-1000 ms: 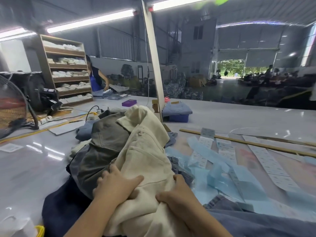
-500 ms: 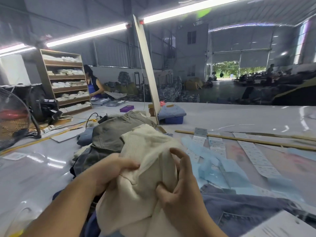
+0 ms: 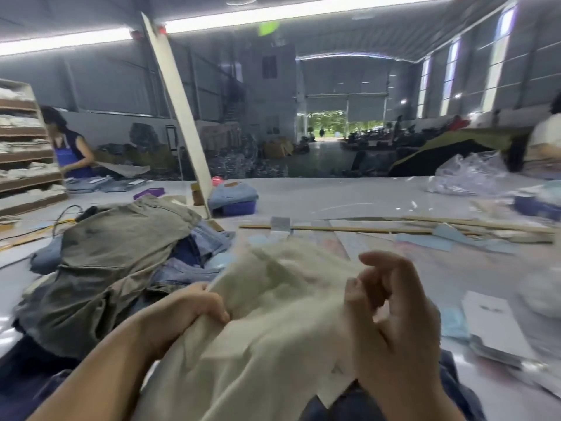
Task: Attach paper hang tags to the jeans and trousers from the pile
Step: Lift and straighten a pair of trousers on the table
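— Cream twill, bunched between two hands at the near edge of the desk (image 3: 349, 202): cream trousers (image 3: 273, 305), lifted off the pile (image 3: 115, 262) and held just in front of the wearer.

— Held how?

— Left hand (image 3: 188, 311) clenched on the cloth's left edge, fingers (image 3: 217, 311) curled tight around a fold. Right hand (image 3: 391, 317) pinching the right edge between thumb and forefinger (remaining fingers loosely curled, closed on nothing visible).

— Long axis?

— Running away from the body, near end draped over the lap side, far end raised and blurred. Waistband not identifiable in the blur; cannot tell which end is up.

— And the hang tags?

— White hang tags (image 3: 491, 323) stacked flat on the desk, to the right of the right hand and slightly nearer the body, apart from the cloth. Right hand clearly nearer; left hand well apart from them, across the garment.

— Next move, then?

— Probably a short reach rightward by the right hand, left hand keeping the cloth. Risk, as a judgement only: cloth slumping once the pinch lets go.

— Rest of the pile?

— Olive trousers (image 3: 112, 256) heaped to the left over blue denim (image 3: 197, 247), untouched by either hand.
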Demonstrator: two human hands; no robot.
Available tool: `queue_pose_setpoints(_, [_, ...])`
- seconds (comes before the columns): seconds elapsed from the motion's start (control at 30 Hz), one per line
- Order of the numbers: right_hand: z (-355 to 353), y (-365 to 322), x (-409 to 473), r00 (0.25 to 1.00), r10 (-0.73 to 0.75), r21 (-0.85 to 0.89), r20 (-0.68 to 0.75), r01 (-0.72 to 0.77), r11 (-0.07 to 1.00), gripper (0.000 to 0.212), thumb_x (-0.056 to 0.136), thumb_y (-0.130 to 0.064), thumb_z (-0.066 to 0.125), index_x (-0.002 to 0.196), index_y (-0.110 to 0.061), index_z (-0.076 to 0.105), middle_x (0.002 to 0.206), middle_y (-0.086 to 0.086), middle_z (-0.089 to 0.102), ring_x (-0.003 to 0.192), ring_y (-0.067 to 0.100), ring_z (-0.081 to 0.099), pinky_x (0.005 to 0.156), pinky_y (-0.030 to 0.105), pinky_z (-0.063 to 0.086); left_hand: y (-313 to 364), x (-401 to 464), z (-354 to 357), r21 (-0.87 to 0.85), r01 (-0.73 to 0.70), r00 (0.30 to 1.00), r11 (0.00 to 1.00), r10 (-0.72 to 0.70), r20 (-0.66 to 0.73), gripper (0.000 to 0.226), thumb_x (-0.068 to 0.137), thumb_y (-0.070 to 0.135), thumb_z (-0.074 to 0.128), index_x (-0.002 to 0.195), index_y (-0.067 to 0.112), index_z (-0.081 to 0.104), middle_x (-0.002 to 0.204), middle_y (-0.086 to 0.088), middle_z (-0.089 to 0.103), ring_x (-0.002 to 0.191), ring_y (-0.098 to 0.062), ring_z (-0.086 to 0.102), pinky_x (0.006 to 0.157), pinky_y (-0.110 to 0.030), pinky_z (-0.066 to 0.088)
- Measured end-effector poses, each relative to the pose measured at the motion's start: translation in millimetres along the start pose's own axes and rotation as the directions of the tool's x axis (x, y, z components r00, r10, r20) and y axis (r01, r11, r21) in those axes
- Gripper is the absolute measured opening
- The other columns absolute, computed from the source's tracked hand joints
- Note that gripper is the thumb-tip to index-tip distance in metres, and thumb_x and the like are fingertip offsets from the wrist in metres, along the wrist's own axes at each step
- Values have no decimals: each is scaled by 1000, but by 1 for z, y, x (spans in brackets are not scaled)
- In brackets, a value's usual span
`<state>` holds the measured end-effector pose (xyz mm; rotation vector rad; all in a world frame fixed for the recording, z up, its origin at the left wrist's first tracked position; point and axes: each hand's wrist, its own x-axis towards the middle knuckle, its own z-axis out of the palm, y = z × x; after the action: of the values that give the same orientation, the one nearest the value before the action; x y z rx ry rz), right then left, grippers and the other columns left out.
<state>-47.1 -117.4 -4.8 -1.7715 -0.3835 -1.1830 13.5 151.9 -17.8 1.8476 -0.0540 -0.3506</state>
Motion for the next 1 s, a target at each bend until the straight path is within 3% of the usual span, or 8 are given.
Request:
queue_pose_setpoints(0.13, [-16, 38, 17, 940, 283, -275, 189, -225, 935, 22, 83, -13, 65, 103, -23, 61, 96, -10, 63, 88, 11, 57, 73, 23, 39, -8, 3, 3, 173, 99, 992, 980, -111, 62, 51, 27, 10, 65, 73, -13, 67, 68, -19, 63, 57, -26, 59, 53, -24, 45])
queue_pose_setpoints(0.27, [-12, 55, 25, 564, 625, -545, 540, -332, 770, 53, 83, -36, 65, 134, -25, 51, 128, -1, 58, 107, 15, 54, 84, 26, 42, -3, 3, -13, 429, 151, 976, 890, -65, -207, 19, 28, 22, 57, 45, 15, 56, 53, -7, 52, 53, -17, 44, 51, -26, 29])
queue_pose_setpoints(0.4, [10, 52, 18, 304, 675, -627, 672, -252, 738, 75, 75, -54, 64, 140, -26, 41, 134, 0, 53, 116, 19, 52, 91, 32, 47, 2, 2, -27, 692, 264, 947, 672, -43, -320, 11, 45, 27, 54, 48, 16, 53, 51, 6, 54, 53, -14, 48, 52, -27, 33])
queue_pose_setpoints(0.57, [31, 44, -2, 504, 462, -529, 730, -10, 848, 30, 87, -25, 48, 116, -21, 54, 100, 2, 65, 97, 25, 59, 84, 37, 49, -1, 3, -28, 796, 447, 773, 408, 271, -573, 13, 81, 26, 54, 71, 21, 49, 90, -2, 61, 89, -25, 59, 69, -31, 42])
queue_pose_setpoints(0.67, [37, 36, 0, 534, 314, -352, 785, -33, 935, 33, 84, -16, 49, 114, -27, 57, 75, -8, 54, 78, 21, 55, 77, 35, 46, -4, 2, -41, 745, 489, 675, 453, 344, -652, 14, 82, 29, 53, 73, 20, 49, 101, -8, 66, 96, -30, 62, 71, -33, 41])
queue_pose_setpoints(0.77, [50, 33, 17, 723, 234, -371, 649, 32, 928, 38, 85, -15, 52, 117, -33, 57, 88, -7, 67, 86, 21, 61, 84, 35, 43, -3, 5, -51, 734, 500, 746, 460, 202, -635, 21, 76, 39, 48, 76, 18, 48, 104, -12, 65, 97, -30, 60, 77, -34, 44])
queue_pose_setpoints(0.87, [64, 41, 41, 881, 157, -469, 446, 80, 879, 36, 85, -10, 51, 116, -28, 57, 84, -4, 65, 89, 24, 60, 92, 39, 37, 4, 8, -51, 632, 389, 728, 671, 196, -656, 37, 55, 43, 45, 71, 13, 59, 76, -7, 64, 74, -24, 58, 66, -33, 45])
queue_pose_setpoints(1.0, [83, 53, 55, 814, 266, -633, 517, 153, 759, 14, 85, -16, 47, 96, -25, 48, 83, -2, 55, 88, 27, 59, 83, 41, 34, -9, 16, -48, 634, 476, 643, 609, 251, -724, 32, 72, 48, 53, 80, 18, 54, 95, -12, 67, 92, -33, 60, 74, -37, 47])
